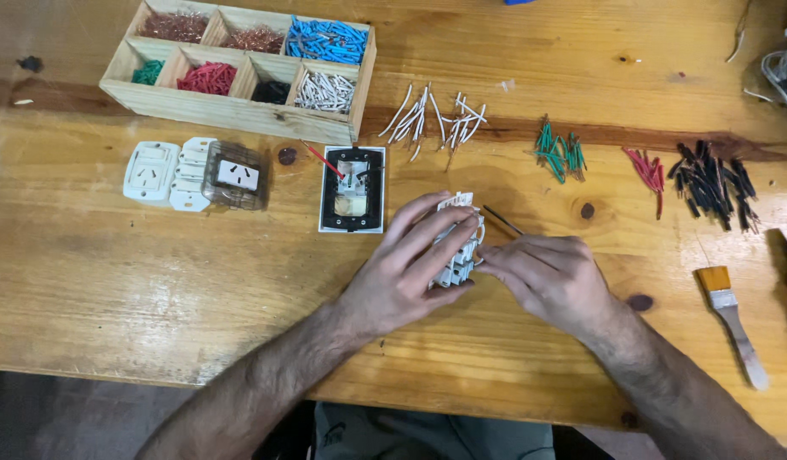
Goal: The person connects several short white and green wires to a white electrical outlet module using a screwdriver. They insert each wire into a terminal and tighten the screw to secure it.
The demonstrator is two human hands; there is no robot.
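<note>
My left hand (406, 268) grips a white socket module (458, 251) on the wooden table (155, 273), fingers wrapped over its top. My right hand (551, 277) touches the module's right side and pinches a thin dark tool or wire (502, 220) that sticks out toward the upper left. Most of the module is hidden under my fingers.
A wall plate with a black frame (353, 189) and a red wire lies left of my hands. White socket modules (189, 175) sit further left. A wooden compartment box (240, 68) holds sorted wires. White (432, 119), green (560, 153), red (649, 170) and black (713, 183) wire piles and a brush (734, 319) lie right.
</note>
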